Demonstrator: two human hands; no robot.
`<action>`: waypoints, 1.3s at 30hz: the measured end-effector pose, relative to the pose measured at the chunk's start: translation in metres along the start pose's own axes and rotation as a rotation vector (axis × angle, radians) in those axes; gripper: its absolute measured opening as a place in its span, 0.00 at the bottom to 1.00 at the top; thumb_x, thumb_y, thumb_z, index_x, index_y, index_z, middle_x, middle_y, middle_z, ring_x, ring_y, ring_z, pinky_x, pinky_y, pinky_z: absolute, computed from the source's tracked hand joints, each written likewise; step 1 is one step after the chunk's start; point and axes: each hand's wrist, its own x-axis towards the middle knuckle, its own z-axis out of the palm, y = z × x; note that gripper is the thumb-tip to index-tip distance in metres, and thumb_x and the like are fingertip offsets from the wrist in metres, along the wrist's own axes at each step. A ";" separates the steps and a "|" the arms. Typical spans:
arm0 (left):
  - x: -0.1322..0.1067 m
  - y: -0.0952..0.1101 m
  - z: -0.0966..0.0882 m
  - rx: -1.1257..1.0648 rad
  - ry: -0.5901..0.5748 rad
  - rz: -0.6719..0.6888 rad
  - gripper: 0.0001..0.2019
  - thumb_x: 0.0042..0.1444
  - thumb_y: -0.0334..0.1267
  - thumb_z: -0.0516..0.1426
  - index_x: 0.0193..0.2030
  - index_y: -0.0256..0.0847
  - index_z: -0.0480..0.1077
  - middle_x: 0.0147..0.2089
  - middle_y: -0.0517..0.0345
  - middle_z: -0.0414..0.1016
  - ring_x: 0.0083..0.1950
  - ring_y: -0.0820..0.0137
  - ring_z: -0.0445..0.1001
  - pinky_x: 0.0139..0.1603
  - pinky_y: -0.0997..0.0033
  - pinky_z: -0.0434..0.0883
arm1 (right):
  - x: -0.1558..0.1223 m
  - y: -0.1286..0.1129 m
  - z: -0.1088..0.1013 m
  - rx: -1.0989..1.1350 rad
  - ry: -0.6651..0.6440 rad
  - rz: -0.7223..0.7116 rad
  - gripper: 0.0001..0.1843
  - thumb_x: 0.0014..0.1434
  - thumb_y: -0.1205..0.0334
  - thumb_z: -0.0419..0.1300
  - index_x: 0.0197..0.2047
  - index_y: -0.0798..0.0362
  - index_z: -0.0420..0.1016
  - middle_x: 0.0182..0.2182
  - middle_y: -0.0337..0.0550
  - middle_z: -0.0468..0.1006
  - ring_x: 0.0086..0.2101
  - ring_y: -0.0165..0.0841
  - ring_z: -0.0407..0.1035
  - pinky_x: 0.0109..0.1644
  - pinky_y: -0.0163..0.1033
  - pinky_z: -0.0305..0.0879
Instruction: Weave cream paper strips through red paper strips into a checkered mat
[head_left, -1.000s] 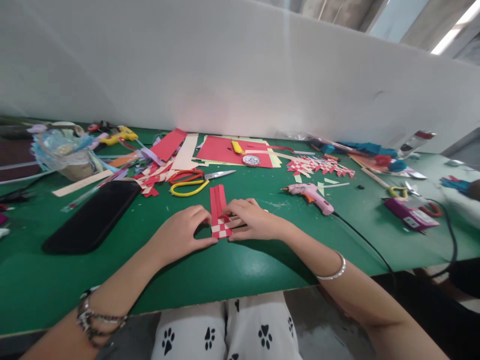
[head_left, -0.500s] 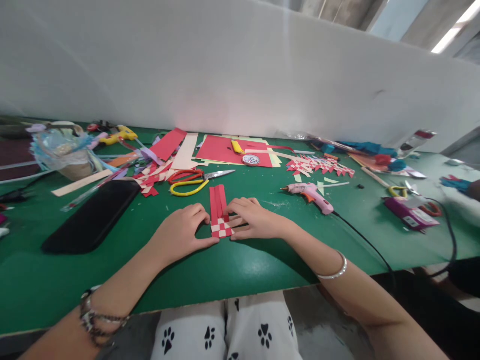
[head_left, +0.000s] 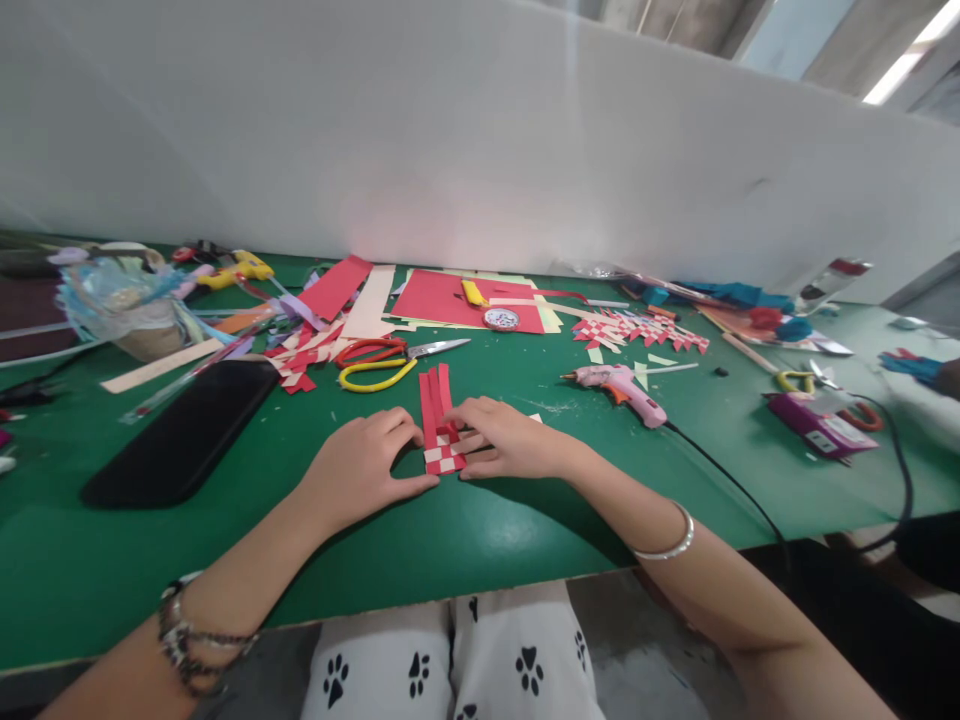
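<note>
On the green table (head_left: 480,545), a red and white woven paper (head_left: 445,456) lies between both hands. The left hand (head_left: 364,455) has thumb and fingers spread wide at its left edge; the right hand (head_left: 517,440) bends over its right side, its grip impossible to tell. Scissors (head_left: 409,353) lie just beyond.

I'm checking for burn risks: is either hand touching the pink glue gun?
No, the left hand and right hand are at the checkered paper weave, while the glue gun lies apart on the table.
</note>
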 end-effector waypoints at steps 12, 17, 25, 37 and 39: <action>0.000 -0.001 0.001 -0.040 -0.033 0.018 0.16 0.53 0.53 0.53 0.38 0.42 0.69 0.38 0.56 0.70 0.38 0.65 0.70 0.34 0.69 0.65 | 0.000 -0.004 -0.006 -0.023 -0.011 -0.008 0.18 0.50 0.61 0.63 0.43 0.56 0.64 0.41 0.49 0.69 0.42 0.37 0.63 0.45 0.41 0.61; 0.001 -0.002 0.001 -0.026 -0.036 0.056 0.16 0.54 0.52 0.53 0.37 0.41 0.69 0.38 0.56 0.70 0.38 0.66 0.70 0.34 0.69 0.64 | -0.001 -0.003 -0.003 -0.025 0.010 0.006 0.18 0.51 0.59 0.63 0.43 0.55 0.62 0.41 0.48 0.70 0.42 0.37 0.63 0.44 0.41 0.61; 0.001 -0.002 0.000 0.001 -0.009 0.080 0.18 0.54 0.53 0.52 0.39 0.40 0.68 0.40 0.54 0.70 0.39 0.64 0.70 0.37 0.67 0.65 | 0.001 -0.003 0.000 -0.095 0.014 -0.015 0.14 0.53 0.60 0.60 0.42 0.55 0.64 0.41 0.48 0.70 0.42 0.36 0.63 0.43 0.40 0.60; 0.003 0.001 0.002 -0.195 -0.047 0.136 0.15 0.58 0.46 0.50 0.46 0.41 0.69 0.47 0.51 0.70 0.46 0.64 0.69 0.46 0.64 0.67 | 0.000 -0.005 0.003 -0.103 0.018 -0.007 0.23 0.53 0.53 0.60 0.49 0.55 0.63 0.44 0.49 0.68 0.45 0.39 0.61 0.47 0.44 0.59; 0.003 0.001 0.003 -0.228 -0.056 0.131 0.15 0.58 0.45 0.50 0.47 0.42 0.67 0.47 0.51 0.69 0.47 0.64 0.69 0.47 0.65 0.67 | 0.002 -0.005 0.006 -0.118 0.037 -0.018 0.26 0.52 0.51 0.60 0.51 0.55 0.62 0.44 0.50 0.67 0.44 0.40 0.60 0.46 0.45 0.59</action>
